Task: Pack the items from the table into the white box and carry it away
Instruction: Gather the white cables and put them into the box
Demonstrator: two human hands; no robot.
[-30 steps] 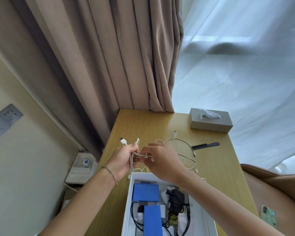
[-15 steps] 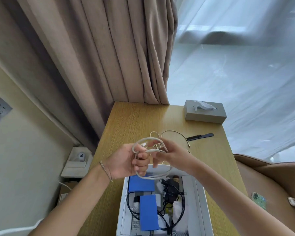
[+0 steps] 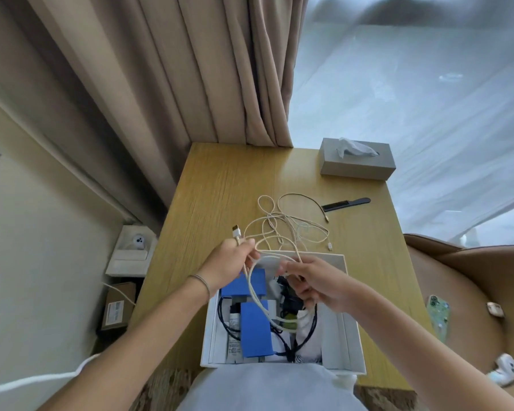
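Both pinching cable [image 3: 251, 292] mid-frame: left hand [image 3: 230, 264] near plug, right hand [image 3: 312, 284] on loop directly above box [image 3: 352, 336].

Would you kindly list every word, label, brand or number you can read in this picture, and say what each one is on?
No text is legible anywhere.
Cardboard box on the floor: a white label, print too small.
Small white tube in the white box: dark print, blurred.
Tissue box and blue boxes: no lettering visible.
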